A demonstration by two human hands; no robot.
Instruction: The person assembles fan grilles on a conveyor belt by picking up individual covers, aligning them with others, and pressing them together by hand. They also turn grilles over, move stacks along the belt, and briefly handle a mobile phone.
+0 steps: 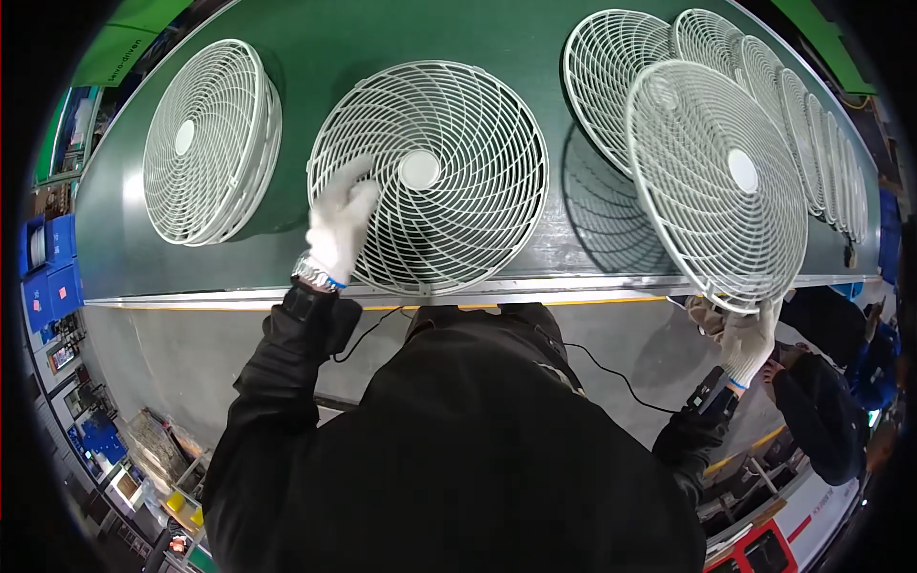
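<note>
My left hand, in a white glove, is over the left side of a round white fan grille on the green table. Its fingers are apart and point towards the grille's hub; whether they touch the ribs I cannot tell. On the right, my right hand, also gloved, grips the lower edge of another fan grille. That grille is tilted up above the table and casts a shadow on it. Some of my right fingers are hidden behind its rim.
A stack of fan grilles lies at the left. Several more grilles are set out along the right side of the green table. Beyond my right arm is another person in dark clothes. Blue bins stand at the far left.
</note>
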